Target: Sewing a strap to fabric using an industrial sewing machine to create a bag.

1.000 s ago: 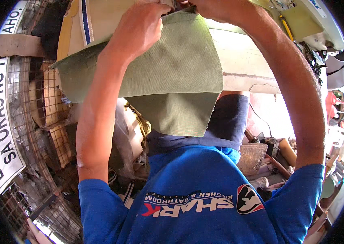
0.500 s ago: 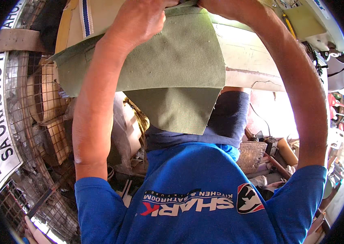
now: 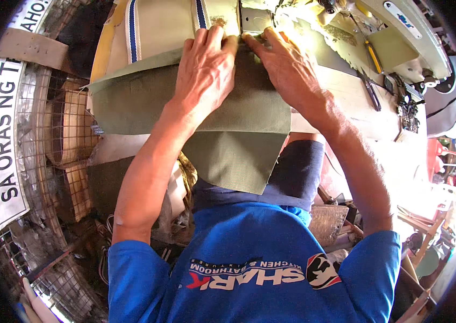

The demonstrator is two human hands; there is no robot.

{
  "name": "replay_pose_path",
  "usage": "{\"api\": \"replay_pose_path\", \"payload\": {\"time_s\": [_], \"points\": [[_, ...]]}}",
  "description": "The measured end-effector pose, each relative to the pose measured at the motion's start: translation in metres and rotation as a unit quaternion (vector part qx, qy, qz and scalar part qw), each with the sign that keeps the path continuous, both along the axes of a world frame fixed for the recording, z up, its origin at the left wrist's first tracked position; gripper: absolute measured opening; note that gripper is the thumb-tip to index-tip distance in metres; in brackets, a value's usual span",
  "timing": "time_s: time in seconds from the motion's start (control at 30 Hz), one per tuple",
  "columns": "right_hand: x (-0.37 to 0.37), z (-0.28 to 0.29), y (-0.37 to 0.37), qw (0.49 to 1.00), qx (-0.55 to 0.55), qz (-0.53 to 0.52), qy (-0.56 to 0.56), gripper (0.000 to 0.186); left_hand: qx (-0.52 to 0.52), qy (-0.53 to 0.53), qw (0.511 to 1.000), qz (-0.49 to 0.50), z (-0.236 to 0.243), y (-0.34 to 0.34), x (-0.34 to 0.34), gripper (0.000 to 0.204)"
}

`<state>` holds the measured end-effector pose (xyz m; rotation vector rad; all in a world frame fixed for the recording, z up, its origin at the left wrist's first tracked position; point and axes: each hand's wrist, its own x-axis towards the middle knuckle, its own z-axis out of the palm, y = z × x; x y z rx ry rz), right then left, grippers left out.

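Olive-green fabric (image 3: 249, 102) lies partly on the worktop (image 3: 346, 99) in front of the person, and its near part drops past the front edge. That narrower lower flap hangs in front of the dark blue shorts (image 3: 299, 161), beyond the blue shirt (image 3: 260, 231). The wide upper section ends in a nearly straight edge above the flap; whether this is a fold or a second layer I cannot tell.

Both forearms reach forward to the fabric's far edge. The left hand (image 3: 206, 70) lies palm down over the cloth with its fingers bent and close together; whether they grip it I cannot tell. Just beside it, the right hand (image 3: 290, 67) is partly curled, its forefinger stretched toward the left hand along the same edge; whether it pinches the cloth cannot be made out.

To the right on the worktop lie dark-handled snips (image 3: 369, 90), with a yellow-handled tool (image 3: 373, 56) a little farther away. Just beyond the fingertips is a smooth metal plate (image 3: 256, 21), brightly lit at its right. Left of it, two white-and-blue striped straps (image 3: 132, 32) run across cream material (image 3: 166, 27) to the fabric's far edge. At the far right stands a pale machine body (image 3: 419, 46).
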<state>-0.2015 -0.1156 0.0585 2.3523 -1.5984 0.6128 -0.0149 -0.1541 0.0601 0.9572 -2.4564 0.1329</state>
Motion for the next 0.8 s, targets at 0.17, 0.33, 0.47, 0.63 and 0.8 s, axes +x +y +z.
{"api": "replay_pose_path", "payload": {"time_s": [0.17,0.33,0.47,0.63,0.8], "points": [[-0.006,-0.005,0.011,0.989,0.096,-0.039,-0.109,0.046,-0.025,0.043,0.998,0.042,-0.003,0.002,0.008,0.029],[-0.017,0.000,0.023,0.990,0.064,-0.126,0.018,0.049,0.041,0.063,0.997,0.004,-0.003,0.006,0.008,0.035],[-0.032,0.015,0.034,0.984,0.089,-0.119,0.095,0.058,0.070,0.023,0.996,-0.051,0.003,0.003,0.021,0.052],[-0.011,0.034,0.025,0.982,0.058,-0.110,0.140,0.060,0.007,-0.011,1.000,0.025,0.032,-0.041,0.132,0.060],[0.079,0.049,-0.023,0.986,0.045,0.137,-0.087,0.043,0.130,-0.092,0.987,0.001,0.047,-0.091,0.197,0.041]]}}
